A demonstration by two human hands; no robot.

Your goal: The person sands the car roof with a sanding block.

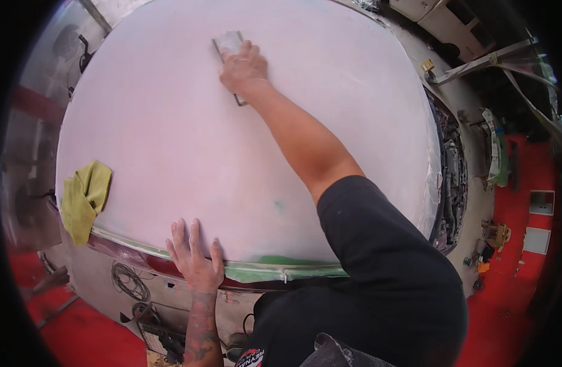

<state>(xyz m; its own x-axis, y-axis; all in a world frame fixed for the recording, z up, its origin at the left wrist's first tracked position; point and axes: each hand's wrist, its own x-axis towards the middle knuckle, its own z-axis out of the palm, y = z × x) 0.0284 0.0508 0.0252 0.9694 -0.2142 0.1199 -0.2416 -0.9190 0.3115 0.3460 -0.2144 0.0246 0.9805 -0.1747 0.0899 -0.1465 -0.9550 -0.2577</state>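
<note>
Stretched out over a broad car panel point(305, 159), coated in pale pinkish white, my right hand point(246, 66) grips a long sanding block point(230, 40). The block lies flat on the panel's far part; its far end and a near corner show past my fingers. At the near edge my left hand point(197, 260) rests with fingers spread, holding nothing, its fingertips on the pale surface. Green masking tape point(275, 271) runs along that edge, right of my left hand. A crumpled yellow-green cloth point(86, 199) drapes over the near left corner.
Exposed dark vehicle parts point(453, 177) line the panel's right side. Beyond stands a metal frame point(486, 63) with hanging strips. A coiled cable point(130, 282) lies on the floor below the near left edge. Red surfaces point(519, 208) border the right, with a pale square point(536, 240) there.
</note>
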